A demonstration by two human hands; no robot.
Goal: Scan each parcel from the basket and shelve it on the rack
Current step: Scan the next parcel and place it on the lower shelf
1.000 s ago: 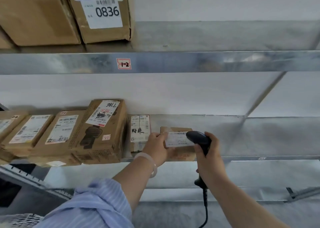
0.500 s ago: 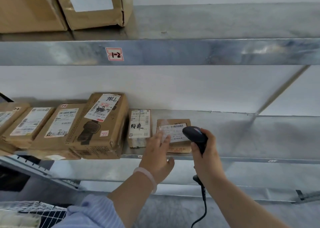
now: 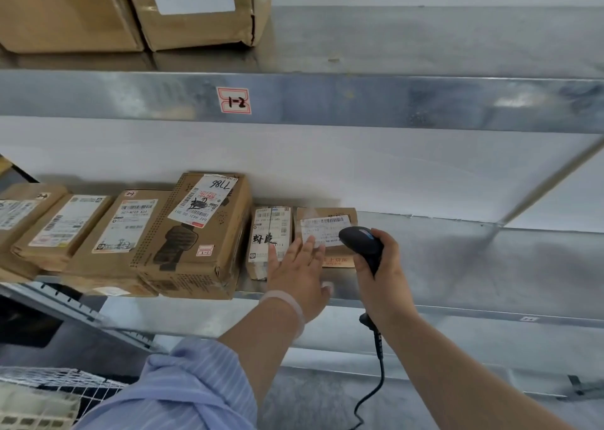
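Galvanised steel shelving fills my view: the rack (image 3: 457, 259) runs across in tiers against a white wall, and the upper tier's front edge carries a red-and-white tag (image 3: 234, 101) reading "1-2". On the middle shelf a small parcel (image 3: 327, 215) lies flat with its white barcode label facing up, at the right end of a row of cardboard boxes. Just to its left is a narrow box (image 3: 269, 233) with black handwriting, then a taller box (image 3: 196, 233) with a tilted label.

My left hand (image 3: 299, 272) is flat, fingers straight and spread, the tips over the near-left corner of the small parcel; motion blur keeps me from telling whether they touch it. A pale bracelet (image 3: 287, 302) circles that wrist, above a blue striped sleeve (image 3: 183, 390).

My right hand (image 3: 382, 266) grips a black scanner (image 3: 359, 241) by its handle, the head over the parcel's near-right part, its cable (image 3: 379, 364) hanging below. The wire basket (image 3: 49, 384) shows at the lower left. Two big boxes (image 3: 196, 31) sit on the top shelf.
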